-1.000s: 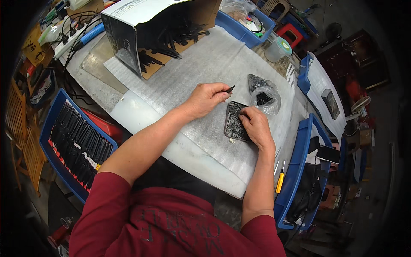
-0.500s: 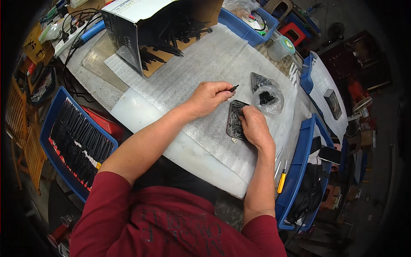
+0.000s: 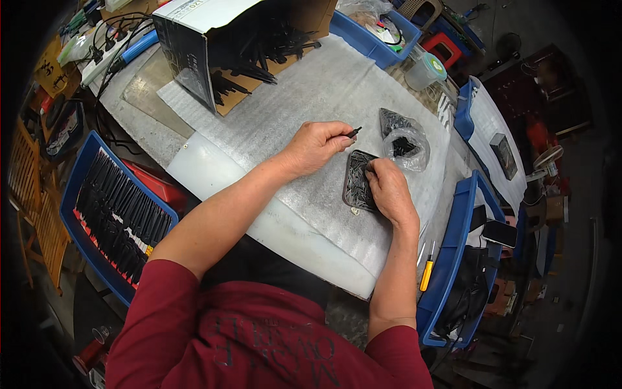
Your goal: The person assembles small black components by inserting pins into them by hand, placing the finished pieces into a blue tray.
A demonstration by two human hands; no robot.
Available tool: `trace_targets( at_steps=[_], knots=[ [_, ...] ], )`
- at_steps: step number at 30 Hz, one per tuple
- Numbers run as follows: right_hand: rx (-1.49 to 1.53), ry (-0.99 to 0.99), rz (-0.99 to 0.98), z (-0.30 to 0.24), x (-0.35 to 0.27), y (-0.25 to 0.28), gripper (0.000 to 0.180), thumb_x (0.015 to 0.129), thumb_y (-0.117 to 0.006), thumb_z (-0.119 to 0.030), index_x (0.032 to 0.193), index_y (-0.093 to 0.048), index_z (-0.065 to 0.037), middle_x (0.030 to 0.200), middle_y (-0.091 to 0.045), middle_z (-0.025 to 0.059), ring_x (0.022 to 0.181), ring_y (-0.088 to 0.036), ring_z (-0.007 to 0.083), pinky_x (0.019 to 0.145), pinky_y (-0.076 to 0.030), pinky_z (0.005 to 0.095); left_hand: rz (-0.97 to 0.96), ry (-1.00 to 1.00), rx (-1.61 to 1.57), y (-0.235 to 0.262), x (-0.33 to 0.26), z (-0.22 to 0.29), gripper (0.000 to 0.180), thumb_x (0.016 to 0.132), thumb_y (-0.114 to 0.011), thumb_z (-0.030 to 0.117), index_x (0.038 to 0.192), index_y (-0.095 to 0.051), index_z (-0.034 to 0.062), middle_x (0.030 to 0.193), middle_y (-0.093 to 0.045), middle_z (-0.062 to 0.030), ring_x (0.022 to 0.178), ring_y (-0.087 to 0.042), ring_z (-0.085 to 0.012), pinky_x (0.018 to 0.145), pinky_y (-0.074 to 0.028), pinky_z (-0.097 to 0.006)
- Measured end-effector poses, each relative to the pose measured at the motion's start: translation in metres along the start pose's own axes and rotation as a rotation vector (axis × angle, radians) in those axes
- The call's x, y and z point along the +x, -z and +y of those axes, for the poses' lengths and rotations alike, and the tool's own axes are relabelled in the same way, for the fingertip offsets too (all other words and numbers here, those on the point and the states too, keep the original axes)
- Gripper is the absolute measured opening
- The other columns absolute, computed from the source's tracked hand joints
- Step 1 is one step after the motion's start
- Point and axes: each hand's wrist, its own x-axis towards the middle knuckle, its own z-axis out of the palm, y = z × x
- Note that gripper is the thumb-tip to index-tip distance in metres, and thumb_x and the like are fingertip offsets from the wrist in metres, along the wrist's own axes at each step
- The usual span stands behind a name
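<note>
My left hand (image 3: 315, 144) is closed around a small black rod-like part (image 3: 352, 133) whose tip pokes out toward the right. My right hand (image 3: 389, 188) rests on a shallow dark tray (image 3: 357, 183) full of small thin metal pieces, with its fingertips pinched down into them. Both hands hover over a white foam sheet (image 3: 311, 97) covering the table. Just beyond the tray lies a clear plastic bag (image 3: 405, 139) holding dark small parts.
An open cardboard box (image 3: 214, 39) with black rods stands at the back left. A blue crate (image 3: 110, 214) of black strips sits low on the left. Blue bins (image 3: 453, 272) line the right edge, with a yellow-handled screwdriver (image 3: 426, 272) beside them. A lidded plastic cup (image 3: 424, 70) stands far right.
My right hand slid slightly down over the tray, its fingers now dipping into the pieces. My left hand kept its hold on the black part and barely moved.
</note>
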Motion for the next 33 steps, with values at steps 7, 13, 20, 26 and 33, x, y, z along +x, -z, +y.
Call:
trace_targets(
  at_steps=[7,13,20,26,33],
  knots=[
    [-0.061,0.067,-0.009,-0.001,0.0,-0.003,0.006,0.071,-0.053,-0.003,0.076,-0.053,0.001,0.074,-0.053,0.0164,0.074,-0.052,0.0338,0.066,-0.04,0.0409,0.001,0.001,-0.023,0.0,0.0,0.0,0.014,0.082,-0.053,0.009,0.093,-0.059,0.0012,0.077,-0.06,-0.002,0.072,-0.055,-0.0073,0.067,-0.046,-0.022],
    [-0.181,0.065,-0.042,-0.002,0.002,-0.007,0.006,0.07,-0.05,0.001,0.076,-0.049,0.002,0.076,-0.052,0.0189,0.074,-0.05,0.0363,0.066,-0.039,0.0422,0.0,-0.007,-0.01,-0.001,0.0,-0.003,0.015,0.083,-0.053,0.009,0.093,-0.059,0.0012,0.077,-0.061,-0.0021,0.071,-0.055,-0.0074,0.066,-0.046,-0.021],
    [-0.149,0.058,-0.037,0.001,0.002,-0.003,0.007,0.072,-0.049,0.0,0.079,-0.047,0.002,0.078,-0.052,0.0199,0.076,-0.05,0.0367,0.067,-0.039,0.0421,0.003,-0.019,0.018,0.0,0.001,-0.004,0.013,0.082,-0.053,0.009,0.091,-0.06,0.0017,0.073,-0.059,-0.0011,0.069,-0.054,-0.0069,0.063,-0.045,-0.021],
    [0.07,-0.047,0.026,0.002,0.0,0.005,0.009,0.077,-0.05,-0.003,0.082,-0.046,0.003,0.08,-0.053,0.0213,0.077,-0.05,0.0379,0.068,-0.04,0.0404,-0.007,-0.01,0.019,-0.001,0.001,-0.001,0.013,0.082,-0.053,0.01,0.091,-0.06,0.0017,0.072,-0.059,-0.0008,0.068,-0.053,-0.0066,0.064,-0.045,-0.021],
    [0.319,-0.163,0.141,0.001,0.001,0.009,0.014,0.077,-0.051,-0.002,0.09,-0.049,0.002,0.081,-0.057,0.0168,0.074,-0.056,0.0278,0.067,-0.043,0.0331,-0.011,-0.018,0.006,0.0,0.001,-0.003,0.014,0.083,-0.053,0.01,0.091,-0.06,0.0014,0.073,-0.059,-0.0006,0.069,-0.053,-0.0065,0.065,-0.045,-0.021]
  ],
)
